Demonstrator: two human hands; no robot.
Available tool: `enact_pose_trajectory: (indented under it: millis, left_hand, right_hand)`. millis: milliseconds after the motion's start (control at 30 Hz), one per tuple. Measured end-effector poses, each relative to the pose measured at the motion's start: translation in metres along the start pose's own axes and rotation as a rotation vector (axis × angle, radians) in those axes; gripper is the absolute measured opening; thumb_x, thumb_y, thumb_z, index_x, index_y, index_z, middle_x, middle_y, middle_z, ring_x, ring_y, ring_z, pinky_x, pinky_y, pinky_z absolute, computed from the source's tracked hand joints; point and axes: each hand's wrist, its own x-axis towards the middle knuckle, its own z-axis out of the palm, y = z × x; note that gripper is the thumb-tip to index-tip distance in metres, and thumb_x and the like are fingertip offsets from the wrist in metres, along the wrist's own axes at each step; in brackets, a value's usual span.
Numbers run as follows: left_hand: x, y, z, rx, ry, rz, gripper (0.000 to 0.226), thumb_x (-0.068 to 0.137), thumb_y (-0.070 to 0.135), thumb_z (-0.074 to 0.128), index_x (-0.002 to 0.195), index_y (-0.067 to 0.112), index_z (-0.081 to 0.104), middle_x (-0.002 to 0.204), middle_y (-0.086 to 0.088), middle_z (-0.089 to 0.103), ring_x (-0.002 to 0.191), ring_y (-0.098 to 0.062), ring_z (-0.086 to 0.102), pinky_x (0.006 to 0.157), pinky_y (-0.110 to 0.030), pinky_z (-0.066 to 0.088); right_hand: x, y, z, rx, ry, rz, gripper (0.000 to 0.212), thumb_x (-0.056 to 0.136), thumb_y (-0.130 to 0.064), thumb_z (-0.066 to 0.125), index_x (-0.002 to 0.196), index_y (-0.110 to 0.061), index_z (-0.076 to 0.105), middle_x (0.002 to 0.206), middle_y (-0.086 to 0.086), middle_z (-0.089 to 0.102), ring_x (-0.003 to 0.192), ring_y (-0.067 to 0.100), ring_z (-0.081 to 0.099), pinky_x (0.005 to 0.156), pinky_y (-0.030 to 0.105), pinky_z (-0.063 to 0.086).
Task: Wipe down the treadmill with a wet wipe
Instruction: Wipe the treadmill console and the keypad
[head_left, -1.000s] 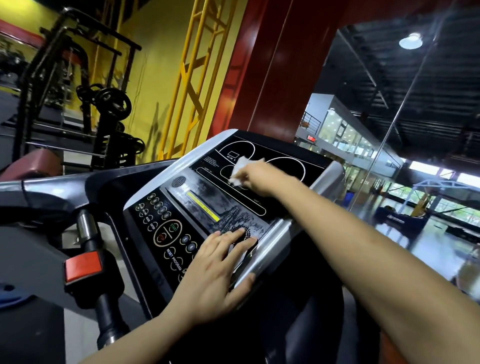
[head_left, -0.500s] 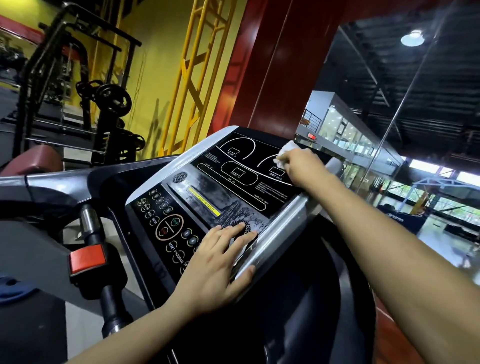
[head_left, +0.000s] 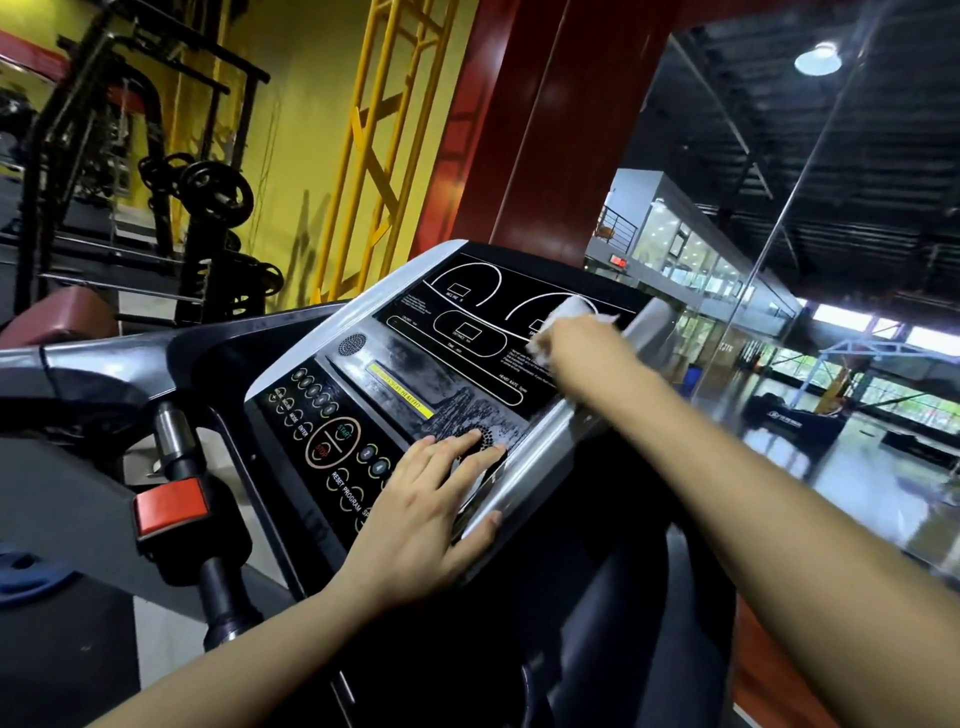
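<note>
Right hand (head_left: 587, 345) slid wet wipe (head_left: 569, 310) nearer; left hand (head_left: 426, 512) flat on console (head_left: 467, 374).

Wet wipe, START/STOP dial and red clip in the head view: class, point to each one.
wet wipe (head_left: 570, 310), head view: on the white wad above the right hand's knuckles.
START/STOP dial (head_left: 333, 441), head view: on its centre line.
red clip (head_left: 171, 506), head view: on its red face.
</note>
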Motion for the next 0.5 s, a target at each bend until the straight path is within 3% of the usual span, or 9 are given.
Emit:
enact_pose_trajectory:
  millis: [67,133,333,500]
  left_hand:
    - [0.000,0.000,0.000,0.008,0.001,0.003,0.058,0.101,0.057,0.039,0.152,0.031,0.044,0.155,0.001,0.045,0.141,-0.020,0.045,0.124,-0.043,0.021]
    - [0.000,0.001,0.000,0.011,0.000,0.009,0.058,0.101,0.057,0.038,0.152,0.029,0.045,0.154,0.000,0.046,0.140,-0.020,0.045,0.124,-0.044,0.022]
    - [-0.001,0.003,-0.003,0.002,0.000,0.001,0.058,0.101,0.057,0.039,0.151,0.029,0.046,0.153,0.000,0.046,0.138,-0.020,0.045,0.123,-0.044,0.024]
    - [0.000,0.001,-0.003,0.005,0.006,0.003,0.058,0.100,0.056,0.040,0.151,0.028,0.047,0.152,-0.002,0.048,0.137,-0.022,0.047,0.121,-0.046,0.026]
  right_hand:
    - [-0.017,-0.028,0.007,0.092,-0.138,-0.120,0.030,0.098,-0.013,0.055,0.122,-0.025,0.068,0.127,0.003,0.063,0.112,0.030,0.061,0.090,0.033,0.052]
    - [-0.023,-0.037,0.007,0.094,-0.164,-0.164,0.026,0.098,-0.017,0.060,0.118,-0.030,0.069,0.125,0.003,0.061,0.112,0.029,0.061,0.092,0.033,0.051]
    - [0.000,0.045,-0.020,0.004,0.111,0.197,0.027,0.095,-0.014,0.061,0.121,-0.015,0.069,0.123,0.016,0.064,0.109,0.033,0.065,0.097,0.043,0.048]
    - [-0.038,-0.010,0.001,0.157,-0.086,-0.071,0.026,0.091,-0.019,0.065,0.113,-0.029,0.074,0.114,0.009,0.069,0.105,0.031,0.066,0.091,0.035,0.052]
